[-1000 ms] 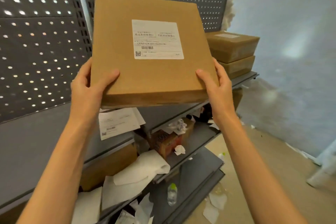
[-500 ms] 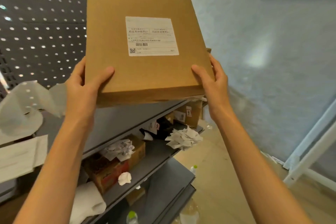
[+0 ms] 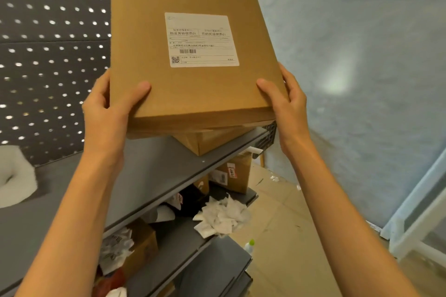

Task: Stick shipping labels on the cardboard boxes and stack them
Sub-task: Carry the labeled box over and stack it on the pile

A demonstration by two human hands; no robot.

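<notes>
Two bare hands hold one flat brown cardboard box (image 3: 193, 55) in the upper middle of the frame, tilted so its broad top face looks toward the camera. Behind it, across the upper left, stands a dark grey perforated metal back panel (image 3: 53, 55), and a pale blue-white wall (image 3: 362, 79) fills the right side. A grey metal shelf (image 3: 149, 171) runs from the lower left up toward the centre, passing under the held box. On that shelf, directly beneath the box's near edge, sits another brown cardboard box (image 3: 207, 141), only its corner showing; whether the two touch cannot be told. Lower shelves at the bottom centre carry smaller cardboard boxes and a heap of crumpled white paper (image 3: 222, 217).

A white rectangular shipping label (image 3: 201, 40) with a barcode and a QR code is stuck on the held box's top face, above and between the two hands.

At centre left, the left hand (image 3: 108, 113) grips the box's near left corner, thumb (image 3: 137, 91) lying on the top face and the remaining digits wrapped round the side edge. At centre right, the right hand (image 3: 287, 106) grips the near right corner the same way, thumb on top, palm against the side. The box lies between the hands, most of it rising above them.

A small white plastic bottle with a green cap (image 3: 249, 246) stands on the beige floor near the shelf's foot.
</notes>
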